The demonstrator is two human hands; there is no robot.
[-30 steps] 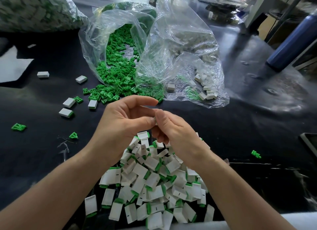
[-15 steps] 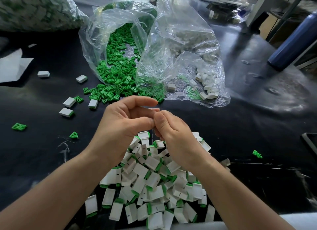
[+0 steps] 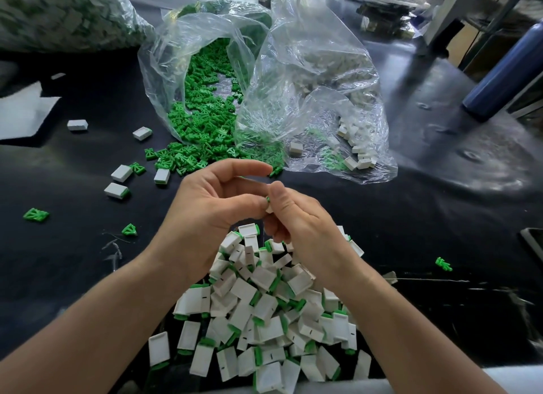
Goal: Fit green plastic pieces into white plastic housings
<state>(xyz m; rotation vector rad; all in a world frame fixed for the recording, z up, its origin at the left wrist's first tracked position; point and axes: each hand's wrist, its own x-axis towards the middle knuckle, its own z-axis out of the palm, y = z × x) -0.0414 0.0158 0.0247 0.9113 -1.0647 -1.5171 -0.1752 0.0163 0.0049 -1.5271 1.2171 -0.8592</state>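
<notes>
Standing by the black table (image 3: 426,223), one sees nearest the person a pile (image 3: 264,305) of white housings already fitted with green ends, heaped between the two forearms. Just above its far edge the hands meet. The left hand (image 3: 211,214) and right hand (image 3: 305,232) both pinch one small housing (image 3: 269,208) between thumbs and curled fingers. A speck of a green piece (image 3: 267,199) shows at its top, right where the thumbs touch. The left forefinger (image 3: 249,167) arches over it. How deep the green sits I cannot tell.

Against half a second ago, the hands hold much the same spot over the pile, and the housing's white corner shows more plainly below the thumbs.

Farther out, loose housings (image 3: 121,172) and green bits (image 3: 35,214) lie to the left. Beyond, an open bag (image 3: 164,70) spills a green heap (image 3: 202,129) toward the hands, with a second bag (image 3: 338,79) holding white housings beside it on the right. A blue bottle (image 3: 505,73) is at far right.
</notes>
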